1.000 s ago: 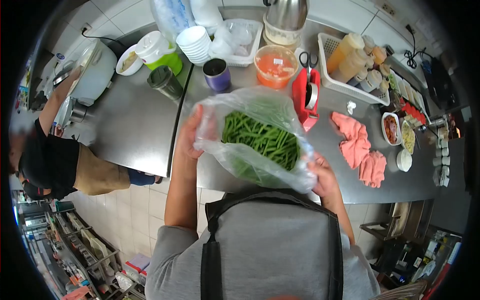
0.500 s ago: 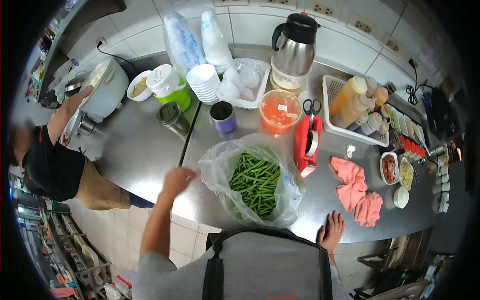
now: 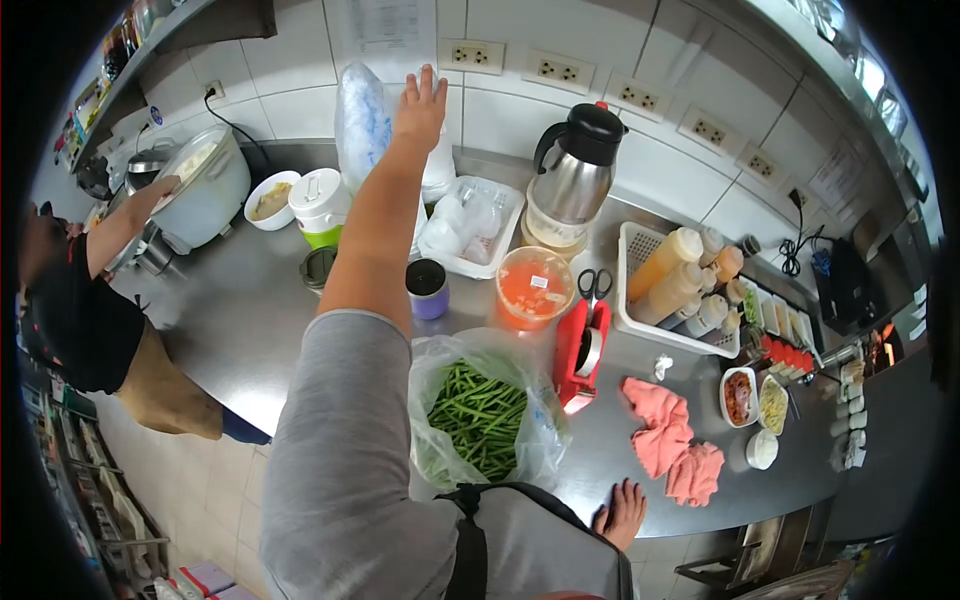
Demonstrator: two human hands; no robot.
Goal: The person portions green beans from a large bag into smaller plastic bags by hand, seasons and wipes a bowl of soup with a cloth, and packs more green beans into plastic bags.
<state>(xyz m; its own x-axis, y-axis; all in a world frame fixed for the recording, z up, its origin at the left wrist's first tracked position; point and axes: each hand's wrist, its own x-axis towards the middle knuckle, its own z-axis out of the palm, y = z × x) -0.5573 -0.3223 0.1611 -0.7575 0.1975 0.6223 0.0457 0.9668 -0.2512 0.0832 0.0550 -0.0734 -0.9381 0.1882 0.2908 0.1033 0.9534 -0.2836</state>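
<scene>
My left hand (image 3: 418, 112) is stretched far forward with fingers extended, in front of the wall and over the bagged white cups (image 3: 438, 168). Whether it touches them I cannot tell. Beside it stands a tall bag of clear cups with blue print (image 3: 360, 125). My right hand (image 3: 622, 516) lies flat on the front edge of the steel counter (image 3: 590, 470), fingers apart, holding nothing. Between my arms sits an open plastic bag (image 3: 545, 430) full of green beans (image 3: 477, 420). Part of the bag is behind my left arm.
A purple tumbler (image 3: 428, 290), orange tub (image 3: 533, 290), red tape dispenser (image 3: 578, 365) with scissors (image 3: 594, 284), and steel jug (image 3: 578, 160) stand behind the bag. Pink cloths (image 3: 660, 430) and a sauce-bottle basket (image 3: 640, 325) are at right. A person (image 3: 90, 310) works by a large pot (image 3: 205, 190) at left.
My left hand has moved from beside the bean bag up and forward to the bagged cups, its fingers now extended. My right hand stays on the counter edge. The view has tilted up.
</scene>
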